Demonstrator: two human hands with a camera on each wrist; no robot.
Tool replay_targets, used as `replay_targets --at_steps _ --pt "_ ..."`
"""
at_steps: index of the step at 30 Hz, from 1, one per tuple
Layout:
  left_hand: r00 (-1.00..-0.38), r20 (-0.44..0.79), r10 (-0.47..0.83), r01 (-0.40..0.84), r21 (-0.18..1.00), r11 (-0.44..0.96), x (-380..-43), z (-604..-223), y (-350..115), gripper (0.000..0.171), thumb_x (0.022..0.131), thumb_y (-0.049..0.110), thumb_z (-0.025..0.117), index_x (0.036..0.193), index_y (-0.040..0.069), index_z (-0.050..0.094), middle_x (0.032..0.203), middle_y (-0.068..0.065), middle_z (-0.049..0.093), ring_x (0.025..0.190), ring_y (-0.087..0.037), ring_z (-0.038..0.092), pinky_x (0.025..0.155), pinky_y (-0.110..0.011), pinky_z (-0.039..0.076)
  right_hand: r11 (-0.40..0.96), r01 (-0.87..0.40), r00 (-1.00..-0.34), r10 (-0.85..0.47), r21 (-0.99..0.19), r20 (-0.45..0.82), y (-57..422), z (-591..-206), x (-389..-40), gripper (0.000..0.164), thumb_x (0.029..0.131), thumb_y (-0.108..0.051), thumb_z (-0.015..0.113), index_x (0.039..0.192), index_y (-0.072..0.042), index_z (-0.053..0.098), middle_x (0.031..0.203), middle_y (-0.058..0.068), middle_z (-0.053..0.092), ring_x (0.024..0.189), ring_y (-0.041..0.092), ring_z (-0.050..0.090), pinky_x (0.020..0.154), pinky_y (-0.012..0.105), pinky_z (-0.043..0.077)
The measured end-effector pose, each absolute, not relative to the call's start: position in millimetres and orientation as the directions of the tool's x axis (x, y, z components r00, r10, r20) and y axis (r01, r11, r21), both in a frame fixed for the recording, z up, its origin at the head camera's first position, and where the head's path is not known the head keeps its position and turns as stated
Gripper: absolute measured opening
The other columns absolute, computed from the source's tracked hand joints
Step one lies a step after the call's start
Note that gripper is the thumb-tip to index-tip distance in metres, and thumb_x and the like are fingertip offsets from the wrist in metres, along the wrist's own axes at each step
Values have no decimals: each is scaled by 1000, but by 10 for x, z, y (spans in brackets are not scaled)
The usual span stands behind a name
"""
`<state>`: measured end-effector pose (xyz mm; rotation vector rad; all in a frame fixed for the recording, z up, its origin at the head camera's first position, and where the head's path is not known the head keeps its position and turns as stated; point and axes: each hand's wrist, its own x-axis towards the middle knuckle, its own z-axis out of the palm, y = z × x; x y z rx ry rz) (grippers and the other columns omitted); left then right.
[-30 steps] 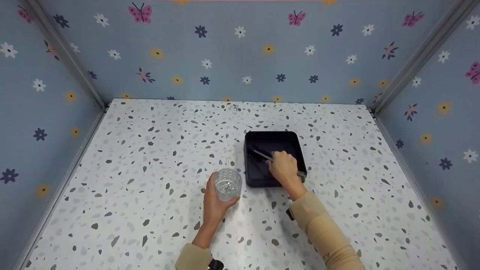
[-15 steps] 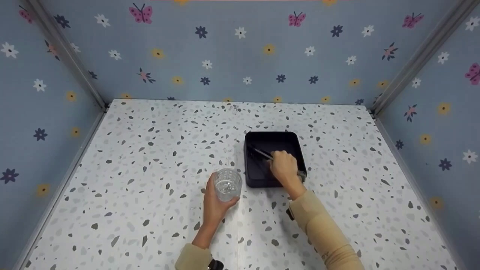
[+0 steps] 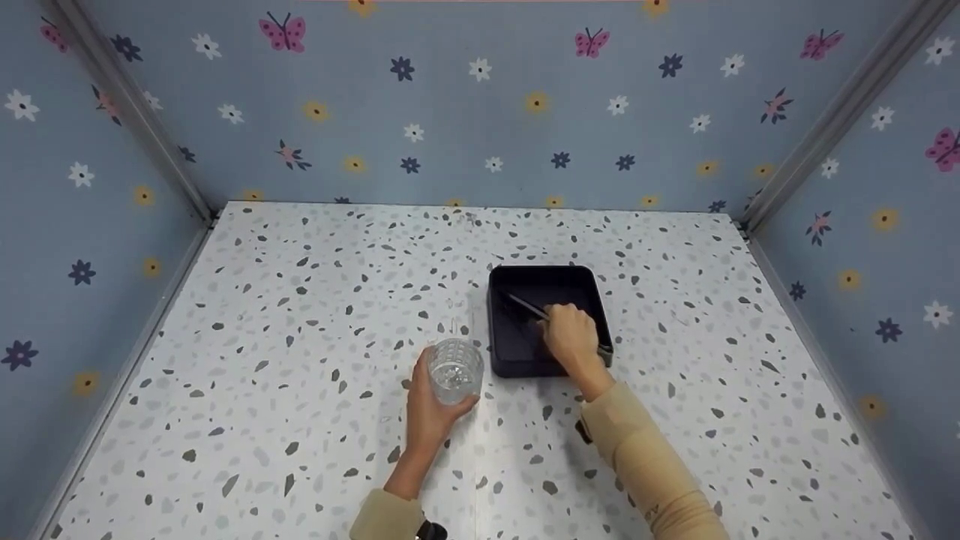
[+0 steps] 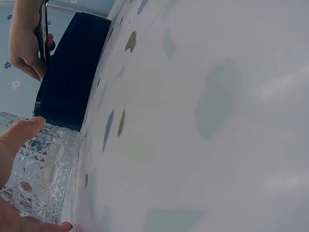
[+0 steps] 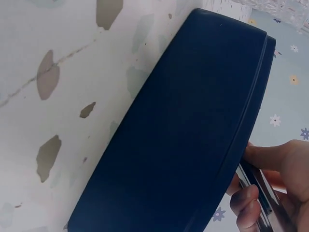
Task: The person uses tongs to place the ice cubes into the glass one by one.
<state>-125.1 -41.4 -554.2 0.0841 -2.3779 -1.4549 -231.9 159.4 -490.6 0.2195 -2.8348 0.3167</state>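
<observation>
My left hand [image 3: 433, 412] holds a clear, textured glass tumbler [image 3: 456, 369] upright on the table, its fingers and thumb curved round the side. In the left wrist view the glass [image 4: 41, 169] shows a raised diamond pattern. To its right stands a dark, square, shallow tray [image 3: 517, 367]. Over the tray my right hand [image 3: 570, 336] grips metal tongs [image 3: 527, 306], their far ends reaching down inside toward the left wall. In the right wrist view the tongs [image 5: 265, 198] show as two metal strips between thumb and fingers; the tray's side hides their tips.
The speckled white table [image 3: 300, 337] spreads around the tray and glass. Blue flowered panels [image 3: 480, 97] stand at the back and both sides, with metal posts [image 3: 142, 112] in the corners.
The far end of the tongs shifts slightly inside the tray as the right hand turns a little. The left hand and glass stay in place.
</observation>
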Motion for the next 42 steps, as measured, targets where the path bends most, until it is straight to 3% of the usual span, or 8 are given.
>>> replay_targets --at_steps 17,27,42 --pt "-939 249 -239 118 883 455 -1242 -5553 -431 97 55 12 83 134 4 28 132 -15 37 121 -29 35 102 -38 29 954 -187 -945 -109 -234 309 1740 -4823 -2209 15 79 -19 66 89 -9 69 78 18 65 68 37 61 54 47 49" --pt "-941 237 -242 101 878 468 -1245 -5534 -417 97 54 14 84 134 5 29 132 -14 38 121 -28 36 102 -38 30 934 -254 -917 -150 -252 370 1778 -4661 -2097 11 80 -20 66 80 -9 64 70 15 63 61 36 59 51 47 48" --pt "-944 232 -235 105 885 453 -1241 -5530 -403 98 55 15 83 135 2 27 133 -16 36 122 -30 34 102 -39 29 890 -382 -865 -249 -249 435 1666 -4433 -1789 14 81 -22 64 92 -14 65 68 7 64 54 28 58 42 40 46"
